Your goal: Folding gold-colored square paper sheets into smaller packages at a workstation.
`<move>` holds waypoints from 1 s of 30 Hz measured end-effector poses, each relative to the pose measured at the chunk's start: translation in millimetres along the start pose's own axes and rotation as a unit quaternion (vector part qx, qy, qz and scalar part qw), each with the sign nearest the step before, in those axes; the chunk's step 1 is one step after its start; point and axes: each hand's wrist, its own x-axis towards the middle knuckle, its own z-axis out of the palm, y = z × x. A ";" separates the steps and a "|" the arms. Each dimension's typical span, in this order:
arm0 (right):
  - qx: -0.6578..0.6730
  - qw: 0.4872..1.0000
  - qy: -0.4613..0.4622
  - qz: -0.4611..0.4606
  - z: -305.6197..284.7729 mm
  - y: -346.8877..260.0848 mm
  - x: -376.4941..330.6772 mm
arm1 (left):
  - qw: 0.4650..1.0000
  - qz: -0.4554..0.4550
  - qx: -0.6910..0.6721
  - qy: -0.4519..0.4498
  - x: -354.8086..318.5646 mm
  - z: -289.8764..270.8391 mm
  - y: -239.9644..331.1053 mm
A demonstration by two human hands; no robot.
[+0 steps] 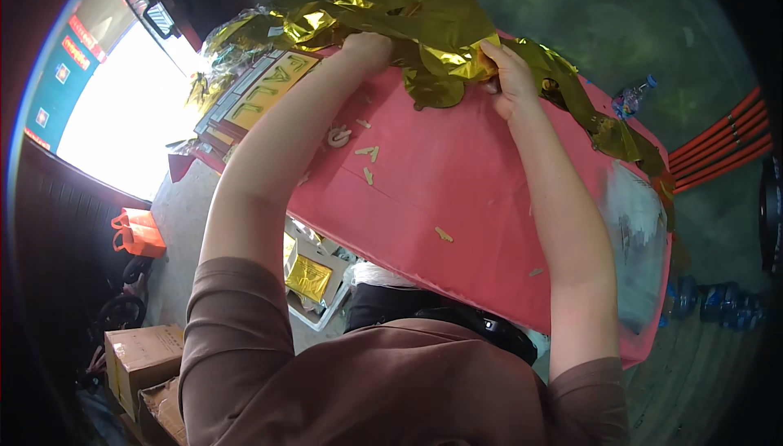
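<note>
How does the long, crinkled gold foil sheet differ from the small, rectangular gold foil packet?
The long, crinkled gold foil sheet spreads far wider than the small, rectangular gold foil packet. The sheet is rumpled and loose; the packet looks flatter, with straighter edges. The right hand holds the sheet; no hand touches the packet. Both are shiny gold.

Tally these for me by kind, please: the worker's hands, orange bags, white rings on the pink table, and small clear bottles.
Hands: 2, left hand and right hand, both at the gold foil
Orange bag: 1
White ring on the pink table: 1
Small clear bottle: 1
Total: 5
</note>
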 end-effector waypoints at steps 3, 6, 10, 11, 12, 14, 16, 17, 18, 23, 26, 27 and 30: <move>0.072 0.997 -0.019 -0.002 6.6 -10.9 -13.1 | 0.984 0.048 -0.058 0.162 28.0 3.2 -18.6; 0.027 0.999 -0.045 0.008 -0.1 -22.1 -34.9 | 0.971 0.087 -0.068 0.210 41.4 6.6 -23.9; -0.036 0.998 -0.039 -0.025 -39.7 -20.3 -68.0 | 0.989 0.090 0.102 0.057 51.2 -3.8 -23.1; -0.029 0.998 -0.028 -0.038 -58.3 -14.3 -76.0 | 0.985 0.092 0.143 0.018 56.0 -8.1 -20.6; -0.049 0.998 -0.024 -0.006 -74.2 -13.1 -89.1 | 0.978 0.087 0.186 -0.025 56.8 -11.3 -22.9; -0.099 0.994 0.006 0.056 -105.0 -25.5 -130.9 | 0.955 0.094 0.265 -0.099 72.1 -21.0 -12.7; -0.106 0.988 -0.019 0.106 -117.5 -32.3 -160.3 | 0.995 -0.030 -0.030 -0.090 121.8 96.4 -125.6; -0.084 0.987 -0.054 0.126 -125.0 -30.2 -167.9 | 0.936 -0.157 -0.310 -0.052 119.6 134.8 -194.3; -0.081 0.987 -0.049 0.130 -139.2 -27.4 -179.5 | 0.937 -0.153 -0.309 -0.058 127.9 140.9 -202.2; -0.202 0.945 0.044 0.253 -172.0 -42.5 -238.0 | 0.983 0.046 -0.162 -0.076 89.4 12.7 -32.4; -0.223 0.954 0.025 0.199 -157.4 -34.1 -240.1 | 0.977 0.106 -0.168 -0.073 31.3 -40.0 6.9; -0.218 0.952 0.036 0.210 -157.2 -34.7 -241.9 | 0.960 0.153 -0.215 -0.092 13.8 -46.6 25.9; -0.326 0.929 0.039 0.170 -168.0 -31.0 -252.2 | 0.971 0.189 -0.143 -0.030 -49.2 -47.9 79.4</move>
